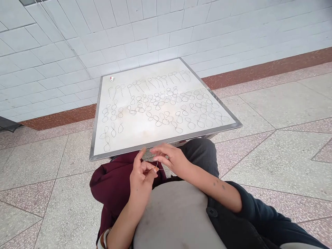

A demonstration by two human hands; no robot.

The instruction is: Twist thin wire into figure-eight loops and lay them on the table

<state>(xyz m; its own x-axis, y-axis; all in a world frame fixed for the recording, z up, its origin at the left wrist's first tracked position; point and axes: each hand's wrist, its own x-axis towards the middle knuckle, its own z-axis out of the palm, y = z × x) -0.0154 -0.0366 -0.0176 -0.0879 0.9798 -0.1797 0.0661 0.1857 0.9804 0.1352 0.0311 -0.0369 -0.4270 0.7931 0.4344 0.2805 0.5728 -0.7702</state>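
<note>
Near the table's front edge, above my lap, my left hand [142, 174] pinches a thin wire [157, 164] between thumb and fingers, its index finger raised. Close on its right, my right hand [169, 157] has its fingers curved, with thumb and fingertips by the wire's upper end; whether they grip it is too small to tell. On the white table [140, 136] lie many thin wire pieces: a back row of single loops with long tails [145, 83], and figure-eight loops [166, 119] in the middle, at the right and at the left.
A small white and red object [112, 79] sits at the table's back left corner. Behind the table rises a white tiled wall [145, 27]. Dark red cloth [111, 183] covers my left leg, below the table's metal edge [166, 141].
</note>
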